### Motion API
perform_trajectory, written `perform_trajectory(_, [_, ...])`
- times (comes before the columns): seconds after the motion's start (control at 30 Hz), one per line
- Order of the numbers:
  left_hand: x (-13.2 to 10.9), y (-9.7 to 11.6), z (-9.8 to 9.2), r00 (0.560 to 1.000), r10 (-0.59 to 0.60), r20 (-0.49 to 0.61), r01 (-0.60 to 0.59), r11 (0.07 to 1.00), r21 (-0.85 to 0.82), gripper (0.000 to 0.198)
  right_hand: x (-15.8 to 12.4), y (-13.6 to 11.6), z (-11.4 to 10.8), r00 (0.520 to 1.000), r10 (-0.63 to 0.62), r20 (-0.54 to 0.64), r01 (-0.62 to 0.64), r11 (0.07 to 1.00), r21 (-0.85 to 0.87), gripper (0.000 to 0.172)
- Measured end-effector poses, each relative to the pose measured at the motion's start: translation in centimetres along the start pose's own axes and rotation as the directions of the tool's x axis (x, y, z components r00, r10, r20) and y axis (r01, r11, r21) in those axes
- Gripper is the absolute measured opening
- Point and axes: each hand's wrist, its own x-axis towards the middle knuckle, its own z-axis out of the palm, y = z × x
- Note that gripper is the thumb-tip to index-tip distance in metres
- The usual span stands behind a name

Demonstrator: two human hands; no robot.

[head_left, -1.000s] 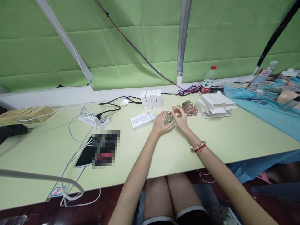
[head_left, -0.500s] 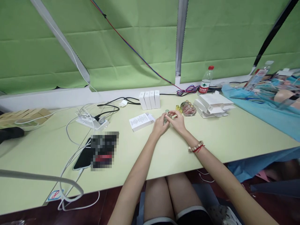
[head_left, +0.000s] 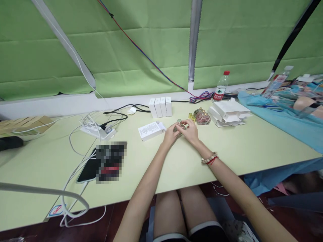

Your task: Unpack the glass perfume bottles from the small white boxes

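My left hand (head_left: 171,133) and my right hand (head_left: 189,131) meet over the table, both closed on a small glass perfume bottle (head_left: 179,122). Its shiny cap sticks up between the fingers, while most of the glass body is hidden. Just left of my left hand lies a white printed carton (head_left: 151,131), its near-right end flap open. Beyond my right hand, several round glass perfume bottles (head_left: 202,117) lie in a cluster, with small gold caps (head_left: 191,116) beside them.
Several white boxes (head_left: 160,107) stand in a row at the back. Folded white cartons (head_left: 228,112) and a red-capped water bottle (head_left: 220,88) are to the right. A power strip (head_left: 106,134), cables and a phone (head_left: 87,168) lie left. Blue cloth (head_left: 285,117) covers the far right.
My fingers have shifted slightly around the perfume bottle, with my right hand pressed closer over its body and the cap showing more clearly. The view has moved a little.
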Motion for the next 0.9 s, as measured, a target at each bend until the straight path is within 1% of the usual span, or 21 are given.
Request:
perform_trajectory(0.1, [-0.02,0.0,0.0,1.0,-0.019,0.0,0.019,1.0,-0.004,0.027,-0.08,0.21,0.21,0.999,-0.035,0.001,0.035,0.998,0.044,0.024])
perform_trajectory(0.27, [-0.07,0.11,-0.05,1.0,-0.024,0.008,0.024,1.0,0.014,0.026,-0.18,0.32,0.51,0.998,-0.056,-0.021,0.058,0.994,0.09,0.021])
perform_trajectory(0.4, [-0.06,0.2,-0.1,1.0,-0.023,0.021,0.022,1.0,0.021,0.026,-0.19,0.38,0.55,0.996,-0.091,-0.023,0.093,0.992,0.085,0.02])
perform_trajectory(0.7, [0.04,-0.14,-0.03,0.999,-0.028,0.034,0.027,0.999,0.017,0.029,-0.24,0.54,0.44,0.992,-0.121,-0.019,0.123,0.99,0.074,0.016])
perform_trajectory(0.9, [-0.05,-0.09,-0.04,0.999,-0.017,0.031,0.017,1.0,0.003,0.028,-0.32,0.53,0.44,0.993,-0.119,-0.007,0.119,0.99,0.08,0.019])
